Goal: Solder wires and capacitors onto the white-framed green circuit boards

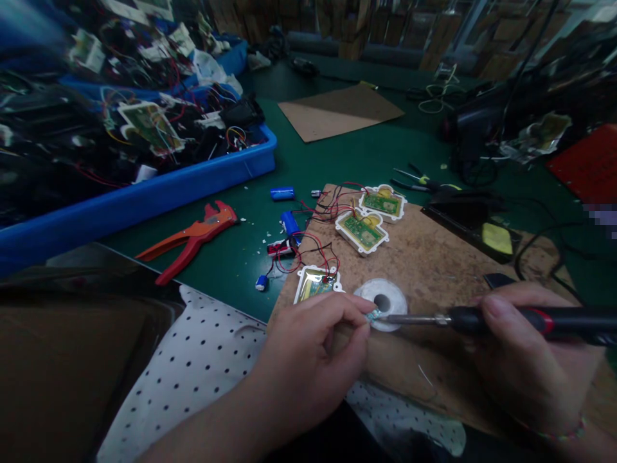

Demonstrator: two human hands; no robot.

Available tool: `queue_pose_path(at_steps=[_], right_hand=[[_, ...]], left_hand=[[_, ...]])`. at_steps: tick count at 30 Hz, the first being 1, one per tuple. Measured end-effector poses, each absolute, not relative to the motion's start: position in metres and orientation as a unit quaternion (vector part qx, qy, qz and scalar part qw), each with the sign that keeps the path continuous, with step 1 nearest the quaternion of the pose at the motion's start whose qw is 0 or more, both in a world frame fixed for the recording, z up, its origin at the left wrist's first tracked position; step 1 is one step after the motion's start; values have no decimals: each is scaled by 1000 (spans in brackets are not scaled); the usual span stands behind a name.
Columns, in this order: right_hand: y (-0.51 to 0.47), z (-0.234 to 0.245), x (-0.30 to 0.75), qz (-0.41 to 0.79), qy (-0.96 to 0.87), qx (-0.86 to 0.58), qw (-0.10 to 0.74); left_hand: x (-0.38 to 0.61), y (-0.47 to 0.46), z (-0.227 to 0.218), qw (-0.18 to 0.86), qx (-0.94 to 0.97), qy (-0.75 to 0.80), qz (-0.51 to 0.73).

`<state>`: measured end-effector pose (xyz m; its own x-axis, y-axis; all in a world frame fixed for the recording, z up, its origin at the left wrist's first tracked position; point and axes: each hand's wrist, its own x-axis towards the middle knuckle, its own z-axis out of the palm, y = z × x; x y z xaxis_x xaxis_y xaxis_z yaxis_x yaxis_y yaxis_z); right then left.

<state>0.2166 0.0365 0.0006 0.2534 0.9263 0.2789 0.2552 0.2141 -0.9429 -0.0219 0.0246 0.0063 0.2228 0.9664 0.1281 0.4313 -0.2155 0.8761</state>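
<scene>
My right hand (520, 360) is closed round a black and red soldering iron (506, 317), its metal tip pointing left. My left hand (313, 347) pinches a tiny part (373, 315) right at that tip, above a white solder spool (384, 302). Both hands hover over a brown cork board (434, 257). Just beyond my left fingers lies a white-rimmed circuit board (315, 283) with red and black wires. Two more such boards (361, 230) (384, 202) lie farther back on the cork.
A blue tray (159, 190) heaped with wired boards stands at the left. Orange cutters (193, 239), blue cylindrical cells (290, 224) and pliers (419, 180) lie on the green table. A yellow sponge holder (496, 238) sits at right, a cardboard sheet (340, 110) farther back.
</scene>
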Motion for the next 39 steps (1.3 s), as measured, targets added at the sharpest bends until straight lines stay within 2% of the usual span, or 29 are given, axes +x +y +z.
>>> queue_pose_path(at_steps=[39], right_hand=[[39,6,211,278,-556,-556,551]], left_hand=[[-22,26,7,365,704,510,333]])
